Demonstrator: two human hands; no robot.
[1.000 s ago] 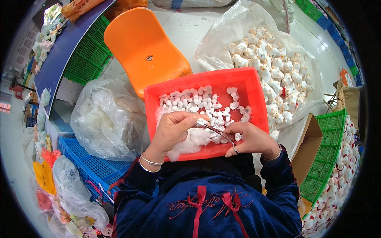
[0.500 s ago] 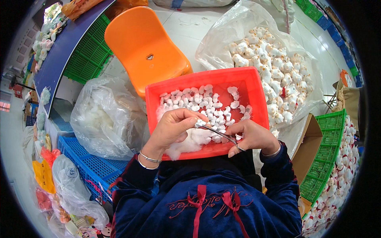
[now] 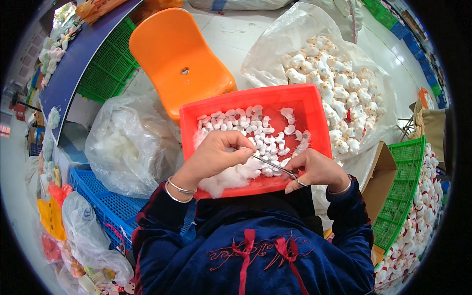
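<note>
My left hand (image 3: 219, 155) is closed in a pinch over the red tub (image 3: 322, 123), at the tip of slim metal forceps (image 3: 269, 162). The small white plush piece seen in its fingertips a moment ago is now mostly hidden by them. My right hand (image 3: 312, 169) is closed around the ringed end of the forceps at the tub's near right. Inside the tub lie many small rounded white plush pieces (image 3: 269, 140). Loose white stuffing (image 3: 228, 181) lies heaped at its near left, under my left hand.
An orange chair (image 3: 179, 59) stands beyond the tub. A clear bag of stuffing (image 3: 130, 147) and a blue crate (image 3: 105, 201) are at left. A large clear bag of white plush figures (image 3: 339, 93), a cardboard box (image 3: 381, 182) and a green crate (image 3: 403, 191) are at right.
My left hand has turned and shifted slightly, so its fingers now cover the white piece and the forceps' tip. The right hand has moved slightly right and down. The tub stays put.
</note>
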